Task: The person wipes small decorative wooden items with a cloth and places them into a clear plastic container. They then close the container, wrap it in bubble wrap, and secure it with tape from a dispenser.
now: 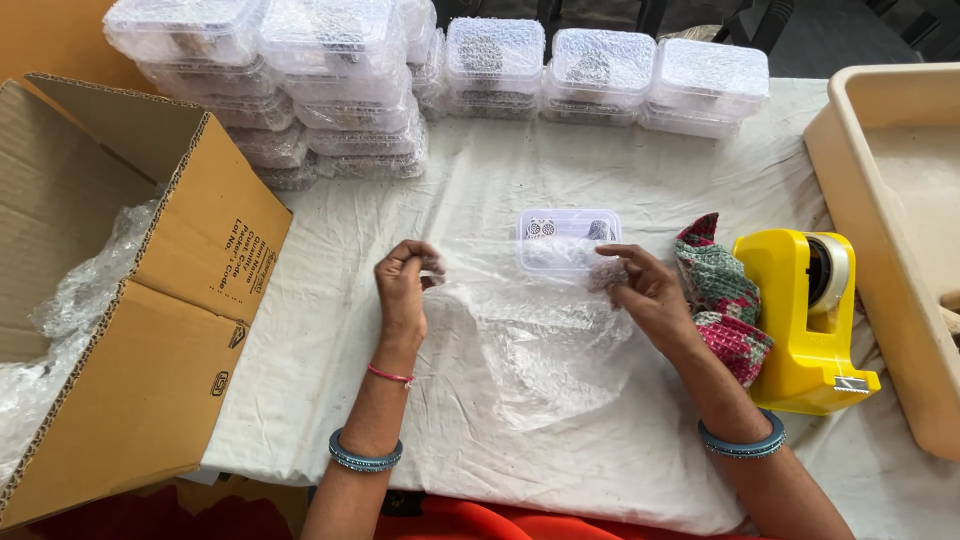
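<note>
Both hands hold one sheet of bubble wrap (540,340) by its far edge, stretched flat over the white cloth (330,330) that covers the table. The left hand (402,285) pinches the left corner between thumb and fingertips, closed narrow on the film. The right hand (645,290) grips the right corner in much the same way, its fingers curled over the edge. Held taut like this, the sheet lies spread and smooth, with its near part resting on the cloth between the forearms.

A small clear plastic box (568,238) with dark round pieces inside sits just beyond the far edge of the sheet, between the two hands and nearer the right one; the film seems to lap over its near side.

At the far side, boxes already wrapped (340,90) stand in stacks, out of the way of the working space. An open cardboard carton (150,300) lined with more wrap stands to the left. To the right, close to the right hand, lie a patterned cloth (720,295) and a yellow tape dispenser (805,320), within easy reach. A beige tub (880,200) stands at the far right.
</note>
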